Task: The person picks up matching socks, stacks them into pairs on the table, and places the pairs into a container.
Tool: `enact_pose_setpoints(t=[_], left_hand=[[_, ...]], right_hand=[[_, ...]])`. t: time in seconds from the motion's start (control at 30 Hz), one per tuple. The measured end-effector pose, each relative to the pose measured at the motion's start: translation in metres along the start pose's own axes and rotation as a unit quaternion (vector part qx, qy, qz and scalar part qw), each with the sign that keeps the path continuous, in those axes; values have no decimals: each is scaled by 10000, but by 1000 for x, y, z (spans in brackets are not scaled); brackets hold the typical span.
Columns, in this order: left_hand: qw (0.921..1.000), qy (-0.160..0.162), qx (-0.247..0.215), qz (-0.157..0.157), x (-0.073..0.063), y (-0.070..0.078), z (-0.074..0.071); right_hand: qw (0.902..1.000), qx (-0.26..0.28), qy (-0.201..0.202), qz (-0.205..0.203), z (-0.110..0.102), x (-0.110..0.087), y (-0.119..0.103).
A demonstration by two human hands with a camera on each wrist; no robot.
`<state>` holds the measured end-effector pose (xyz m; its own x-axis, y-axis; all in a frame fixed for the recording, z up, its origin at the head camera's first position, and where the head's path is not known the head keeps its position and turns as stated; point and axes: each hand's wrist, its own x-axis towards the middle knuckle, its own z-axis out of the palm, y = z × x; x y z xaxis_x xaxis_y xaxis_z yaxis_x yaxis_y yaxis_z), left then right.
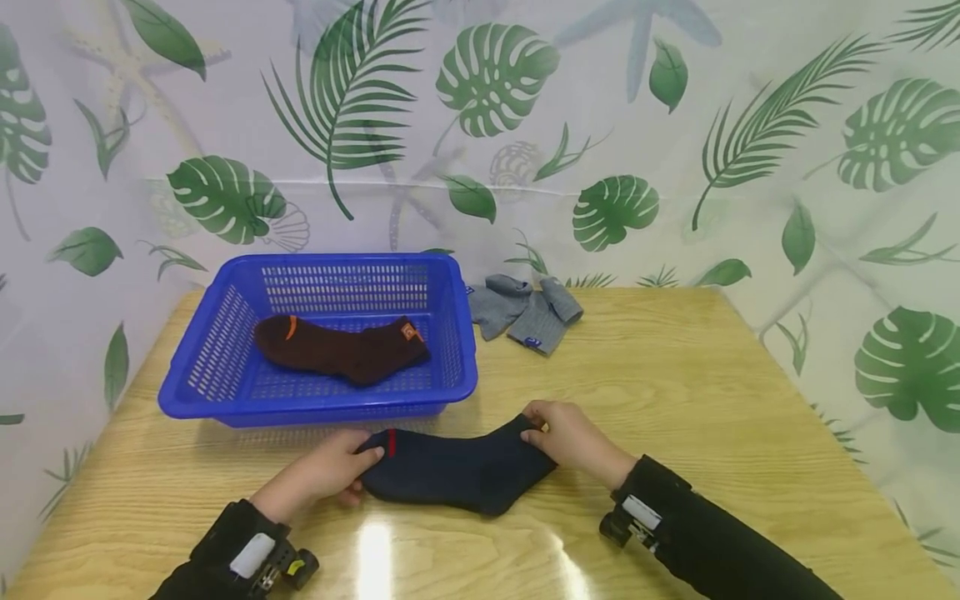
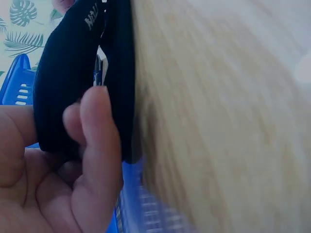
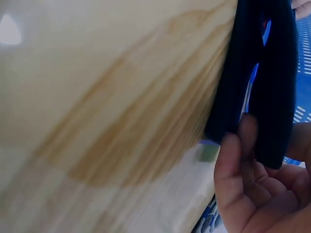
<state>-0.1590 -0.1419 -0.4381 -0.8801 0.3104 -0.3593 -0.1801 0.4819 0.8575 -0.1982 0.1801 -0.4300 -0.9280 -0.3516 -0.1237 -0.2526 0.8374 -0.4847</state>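
2 dark, sock-shaped fabric layers (image 1: 453,471)

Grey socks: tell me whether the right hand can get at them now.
Likely yes: the grey socks lie beyond the right hand, beside the basket, with nothing seen in between. It would first have to release the navy sock.

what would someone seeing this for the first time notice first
Probably the bright blue basket at the table's back left, a brown sock inside. Next, the dark socks held between the left hand and right hand, nearer the viewer. Behind everything, big green leaves stand out on the pale cloth.
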Motion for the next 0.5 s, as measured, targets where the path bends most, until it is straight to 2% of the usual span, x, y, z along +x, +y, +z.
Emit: enact_pose_setpoints(t=[0.1,0.23,0.37,0.47,0.5], left_hand=[[9990,86,430,29,1,0,1],[9936,197,1099,153,4,0,2],[9877,350,1497,294,7,-1,4],[9815,483,1829,303,7,1,5],[9766,587,2042,322,6,2,5]], right_hand=[[9999,-38,35,-108,1,1,2],[9994,-219,77,-269,2,1,2],[9988,-367,95,-303,4,1,0],[9984,-469,82,-307,6,1,0],[9983,-496,78,-296,6,0,0]])
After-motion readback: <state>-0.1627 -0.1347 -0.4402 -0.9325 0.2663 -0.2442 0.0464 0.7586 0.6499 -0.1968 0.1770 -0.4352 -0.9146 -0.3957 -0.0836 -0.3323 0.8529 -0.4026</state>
